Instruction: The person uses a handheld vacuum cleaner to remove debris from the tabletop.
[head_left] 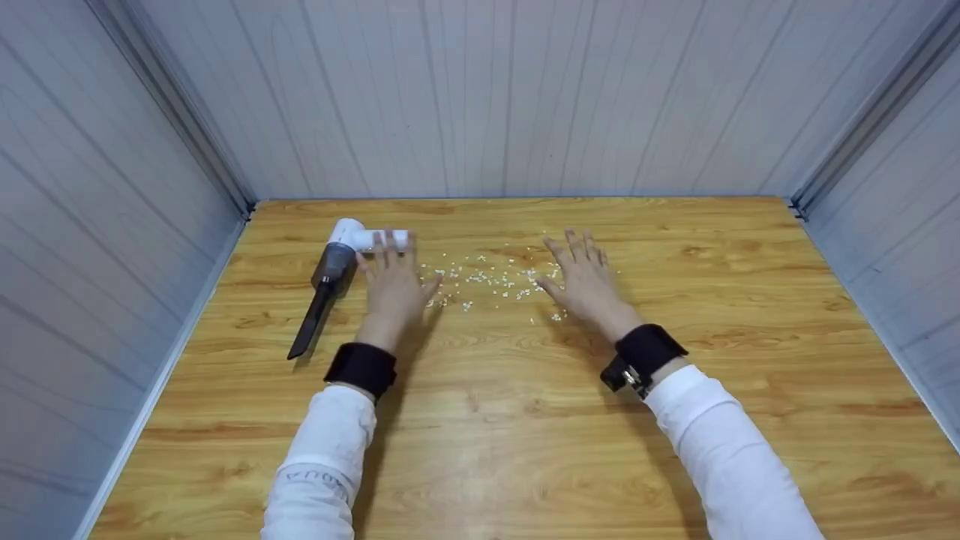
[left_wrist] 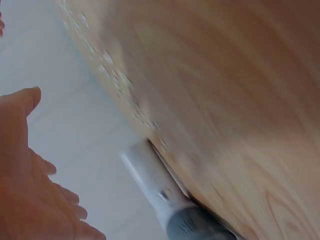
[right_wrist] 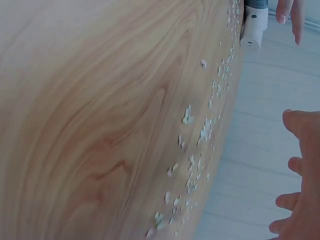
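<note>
Hovering with fingers spread, holding nothing, the left hand (head_left: pixel 394 289) is nearing the vacuum (head_left: pixel 335 274) at ten o'clock; its nozzle is pointing toward seven o'clock.

The left hand (left_wrist: pixel 25 185) fills the lower left corner, palm showing, thumb up and fingers loosely spread, holding nothing. Just beside it a white tube with a grey body, a handheld vacuum (left_wrist: pixel 165 197), lies on the wooden worktop (left_wrist: pixel 235 100). White crumbs (left_wrist: pixel 120 82) are scattered along the worktop near its far edge, blurred. Behind them is a pale wall (left_wrist: pixel 75 110).
</note>
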